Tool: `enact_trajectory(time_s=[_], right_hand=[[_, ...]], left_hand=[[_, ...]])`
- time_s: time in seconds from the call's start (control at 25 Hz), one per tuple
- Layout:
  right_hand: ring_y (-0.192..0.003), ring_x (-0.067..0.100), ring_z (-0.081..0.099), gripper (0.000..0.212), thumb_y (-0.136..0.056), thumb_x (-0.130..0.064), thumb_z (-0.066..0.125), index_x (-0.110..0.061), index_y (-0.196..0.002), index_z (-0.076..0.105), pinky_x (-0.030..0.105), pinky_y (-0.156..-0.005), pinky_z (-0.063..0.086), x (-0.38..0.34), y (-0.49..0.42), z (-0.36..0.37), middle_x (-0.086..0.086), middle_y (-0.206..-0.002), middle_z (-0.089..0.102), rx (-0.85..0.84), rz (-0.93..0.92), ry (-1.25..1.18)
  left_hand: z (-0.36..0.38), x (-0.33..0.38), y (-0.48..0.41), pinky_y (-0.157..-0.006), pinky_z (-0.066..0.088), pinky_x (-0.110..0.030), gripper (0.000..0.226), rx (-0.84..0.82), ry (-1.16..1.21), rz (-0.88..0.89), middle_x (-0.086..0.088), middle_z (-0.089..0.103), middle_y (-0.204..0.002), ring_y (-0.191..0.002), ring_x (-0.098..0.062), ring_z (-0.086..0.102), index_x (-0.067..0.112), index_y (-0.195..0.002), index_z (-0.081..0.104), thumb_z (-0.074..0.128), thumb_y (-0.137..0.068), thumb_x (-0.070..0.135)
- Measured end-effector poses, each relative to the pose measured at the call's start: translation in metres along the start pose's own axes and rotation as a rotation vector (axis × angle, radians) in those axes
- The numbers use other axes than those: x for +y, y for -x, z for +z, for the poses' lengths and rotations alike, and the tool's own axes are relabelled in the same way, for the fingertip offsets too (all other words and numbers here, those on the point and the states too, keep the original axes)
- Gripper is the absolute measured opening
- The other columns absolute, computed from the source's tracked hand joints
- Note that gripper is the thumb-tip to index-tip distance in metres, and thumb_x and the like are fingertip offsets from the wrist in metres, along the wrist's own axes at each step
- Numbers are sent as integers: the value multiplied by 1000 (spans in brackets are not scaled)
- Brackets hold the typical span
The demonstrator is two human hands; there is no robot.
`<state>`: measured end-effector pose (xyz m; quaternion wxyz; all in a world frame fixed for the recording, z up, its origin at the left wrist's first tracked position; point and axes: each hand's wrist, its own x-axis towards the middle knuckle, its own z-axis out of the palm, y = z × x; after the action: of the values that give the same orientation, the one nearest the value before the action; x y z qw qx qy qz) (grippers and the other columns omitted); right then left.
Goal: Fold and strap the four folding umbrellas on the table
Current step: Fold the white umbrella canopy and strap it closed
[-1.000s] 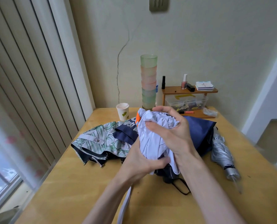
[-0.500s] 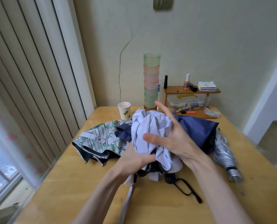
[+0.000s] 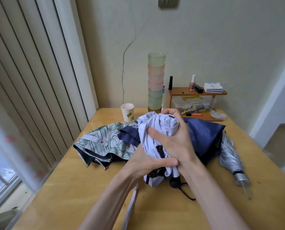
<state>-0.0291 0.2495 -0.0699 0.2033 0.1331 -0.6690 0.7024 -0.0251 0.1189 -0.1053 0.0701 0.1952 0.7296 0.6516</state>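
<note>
Lilac umbrella point(image 3: 156, 130) | both hands clenched on it | clear box point(image 3: 194, 105): small clutter

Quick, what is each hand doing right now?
Left hand: closed around the lower part of the white umbrella.
Right hand: closed around the same umbrella's upper part.

Your left hand point(image 3: 145, 161) and right hand point(image 3: 175, 143) are both bare — no gloves, rings or watch that you can make out. Your two forearms are bare as well, right down to the near edge of the view — no sleeve or cuff shows on either. Your fingernails look short and unpainted.
</note>
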Motion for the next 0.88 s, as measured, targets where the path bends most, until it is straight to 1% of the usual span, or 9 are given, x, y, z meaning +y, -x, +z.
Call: enact_trajectory(time_s=[0.12, 0.2, 0.28, 0.36, 0.44, 0.6, 0.72, 0.8, 0.88], right_hand=[[-88, 7, 75, 44, -86, 7, 79, -7, -119, 55, 22, -71, 59, -11, 2, -2, -11, -89, 74, -81, 148, -188], [-104, 13, 75, 47, -87, -10, 82, -16, -128, 59, 28, -82, 61, -16, -2, -8, -7, -108, 77, -153, 255, -269], [-128, 11, 66, 63, -86, -40, 83, -34, -143, 57, 33, -102, 55, -17, -6, -23, -5, -138, 68, -272, 296, -183], [-127, -5, 61, 79, -83, -56, 79, -47, -154, 43, 24, -105, 49, -19, -9, -38, -9, -149, 58, -386, 319, 43], [-116, -4, 69, 77, -88, -44, 76, -38, -157, 41, 21, -99, 55, -16, -10, -43, -4, -140, 67, -459, 396, 116], [-121, 25, 71, 38, -97, -29, 72, -10, -130, 72, 37, -108, 53, 4, -9, -33, 10, -123, 77, -551, 352, 153], [-109, 27, 75, 36, -86, -22, 79, -1, -115, 74, 39, -98, 60, 9, -11, -33, 11, -113, 79, -398, 335, -21], [-101, 20, 74, 24, -86, -14, 78, -4, -107, 73, 29, -86, 62, 8, -14, -40, 8, -104, 79, -229, 313, -176], [-105, 21, 73, 18, -90, -8, 78, -6, -107, 72, 29, -90, 61, 5, -16, -45, 11, -109, 79, -105, 264, -206]], left_hand=[[1, 7, 2, -97, 58, -32, 47, 16, 54, -16, 0, 80, -112, -111, -15, 74, 17, -120, 72, 91, -78, 5], [-1, 9, 3, -100, 57, -31, 52, 28, 48, -9, 6, 78, -119, -114, -11, 72, 23, -127, 70, 89, -82, 9], [-10, 13, 3, -90, 57, -28, 45, 93, 88, -29, 4, 80, -114, -105, -13, 75, 21, -122, 74, 90, -81, 11], [-30, 12, 3, -82, 59, -35, 40, 167, 220, -90, -5, 81, -109, -96, -23, 76, 16, -109, 81, 94, -72, 20], [-50, 12, 6, -86, 62, -41, 41, 173, 315, -124, -11, 79, -115, -102, -31, 76, 14, -106, 83, 91, -67, 23], [-69, 16, 17, -73, 62, -25, 40, 117, 357, -105, -8, 80, -114, -98, -23, 78, 11, -115, 77, 76, -75, 16], [-75, 14, 15, -86, 62, -31, 46, 140, 334, -89, -5, 78, -120, -111, -24, 75, 12, -123, 73, 82, -78, 16], [-77, 15, 13, -71, 61, -25, 42, 210, 341, -100, -3, 81, -104, -91, -21, 79, 7, -120, 72, 84, -81, 15], [-79, 16, 13, -53, 55, -22, 31, 290, 362, -112, -2, 79, -86, -65, -16, 75, 4, -118, 70, 75, -88, 12]])
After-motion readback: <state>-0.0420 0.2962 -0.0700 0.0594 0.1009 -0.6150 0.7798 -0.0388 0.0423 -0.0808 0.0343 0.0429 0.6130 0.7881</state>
